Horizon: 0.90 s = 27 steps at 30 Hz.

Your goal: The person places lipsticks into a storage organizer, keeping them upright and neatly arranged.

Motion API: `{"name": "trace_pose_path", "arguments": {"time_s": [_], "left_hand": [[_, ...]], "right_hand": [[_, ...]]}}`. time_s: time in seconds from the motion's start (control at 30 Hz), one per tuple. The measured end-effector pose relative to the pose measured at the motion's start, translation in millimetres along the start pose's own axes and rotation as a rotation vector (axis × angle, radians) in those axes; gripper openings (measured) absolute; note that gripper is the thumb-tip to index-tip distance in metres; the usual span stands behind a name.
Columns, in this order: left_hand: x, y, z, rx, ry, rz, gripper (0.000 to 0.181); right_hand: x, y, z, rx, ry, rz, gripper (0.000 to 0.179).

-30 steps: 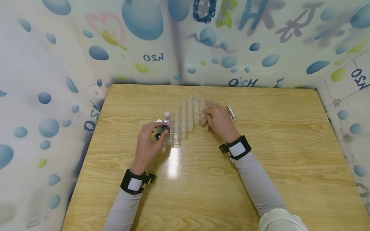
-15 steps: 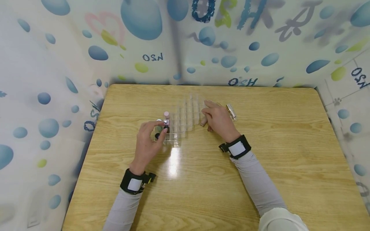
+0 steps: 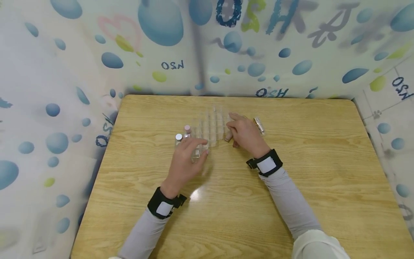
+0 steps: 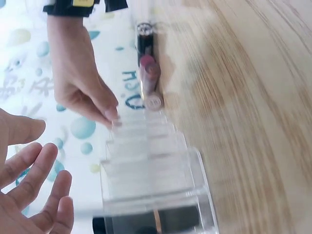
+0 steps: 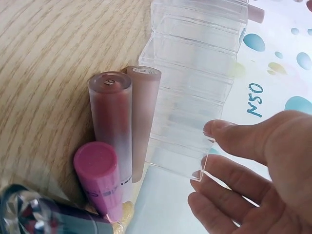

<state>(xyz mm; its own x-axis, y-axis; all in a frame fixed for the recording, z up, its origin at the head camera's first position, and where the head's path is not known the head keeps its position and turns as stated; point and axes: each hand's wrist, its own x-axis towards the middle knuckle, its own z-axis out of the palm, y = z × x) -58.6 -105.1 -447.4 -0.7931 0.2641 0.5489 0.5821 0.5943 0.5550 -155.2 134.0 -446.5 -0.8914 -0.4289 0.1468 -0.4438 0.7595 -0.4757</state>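
While the head view shows the left end of the clear organizer mostly as tops, a white-capped bottle and a pink cap behind it to the right, the left wrist view looks through the plastic at dark contents in the nearest compartment. The left hand is by this end, thumb and fingers apart, holding nothing; its wrist view shows a gap between fingertips and plastic. Stepped into a row of transparent compartments, the organizer stands on the wooden table. At its right end, the right hand pinches a thin clear wall between thumb and fingers, a grip plain only in the right wrist view. Near that hand, the head view shows a brownish tube, partly hidden, and a gold-and-silver tube. The right wrist view reveals more, left to right: a dark tube with a faceted end, a magenta-capped tube, a red-brown tube and a dusty-pink tube.
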Motion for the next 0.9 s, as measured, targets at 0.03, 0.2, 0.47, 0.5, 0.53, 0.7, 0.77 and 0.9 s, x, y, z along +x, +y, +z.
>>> {"name": "trace_pose_path", "arguments": {"time_s": [0.03,0.2,0.47,0.5,0.53,0.7,0.77,0.9], "left_hand": [[1.0,2.3,2.1,0.0,-0.014,0.004,0.026],[2.7,9.7,9.4,-0.009,-0.079,0.02,0.027],[-2.3,10.5,15.7,0.002,-0.141,0.018,0.033],[-3.0,10.6,16.4,0.005,-0.148,0.018,0.033],[-3.7,10.8,17.1,0.007,-0.155,0.017,0.034],[-3.7,13.0,21.1,0.02,-0.18,0.028,0.034],[-2.8,14.4,22.9,0.02,-0.177,0.037,0.034],[-1.4,16.9,27.6,0.004,-0.17,0.062,0.033]], "right_hand": [[0.5,0,0,-0.01,-0.006,0.0,0.024],[-1.0,1,0,-0.045,-0.007,-0.023,0.027],[-13.9,7,1,-0.016,0.019,-0.01,0.036],[-16.3,8,1,-0.013,0.025,-0.008,0.036],[-19.0,10,1,-0.008,0.034,-0.007,0.036],[-34.4,19,-5,-0.022,0.09,-0.004,0.035],[-40.9,23,-9,-0.034,0.105,0.008,0.034],[-52.5,33,-14,-0.076,0.124,0.049,0.033]]}}
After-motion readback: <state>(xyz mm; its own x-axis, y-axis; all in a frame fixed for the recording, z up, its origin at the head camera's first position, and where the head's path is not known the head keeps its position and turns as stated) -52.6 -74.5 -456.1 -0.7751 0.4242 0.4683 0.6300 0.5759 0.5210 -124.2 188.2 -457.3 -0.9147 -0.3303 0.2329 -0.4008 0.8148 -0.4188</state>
